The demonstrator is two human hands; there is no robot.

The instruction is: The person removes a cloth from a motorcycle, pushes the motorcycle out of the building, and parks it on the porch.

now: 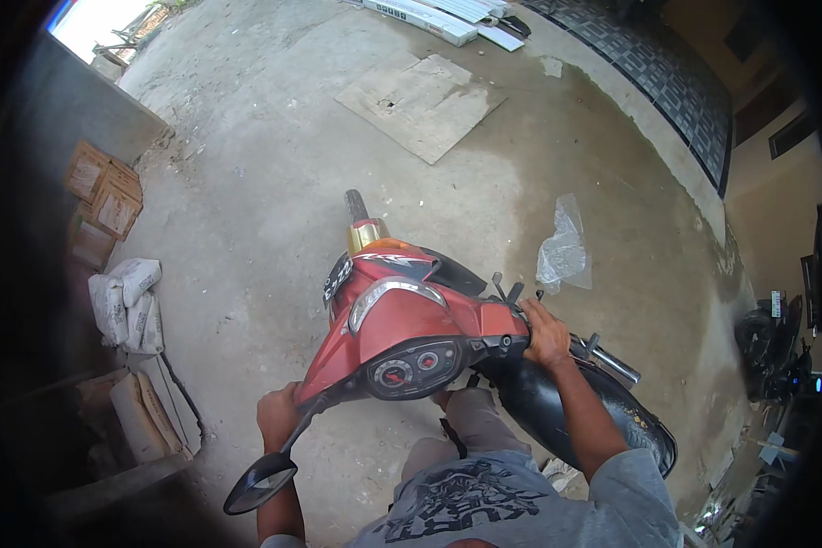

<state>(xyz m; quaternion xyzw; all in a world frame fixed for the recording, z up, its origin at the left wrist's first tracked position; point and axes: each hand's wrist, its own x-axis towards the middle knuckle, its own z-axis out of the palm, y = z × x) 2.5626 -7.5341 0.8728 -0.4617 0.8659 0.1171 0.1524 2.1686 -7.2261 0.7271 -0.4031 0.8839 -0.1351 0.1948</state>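
Observation:
A red motor scooter (397, 320) stands in front of me, its dashboard (415, 367) facing me and its front wheel (355, 205) pointing away. My left hand (279, 417) is closed round the left end of the handlebar; the grip itself is hidden beneath it. Beside that hand a round-backed black mirror (260, 482) sticks out on its stem. On the other end of the handlebar my right hand (546, 334) is wrapped round the grip, next to a lever (515, 292). The black seat (557, 416) stretches to the lower right, under my right forearm.
A flat cardboard sheet (422, 107) and a clear plastic bag (564, 251) lie on the concrete floor. Cardboard boxes (110, 192) and white sacks (130, 306) are stacked at left. Long white packages (429, 20) lie at the back. A tiled step (653, 68) runs along the right.

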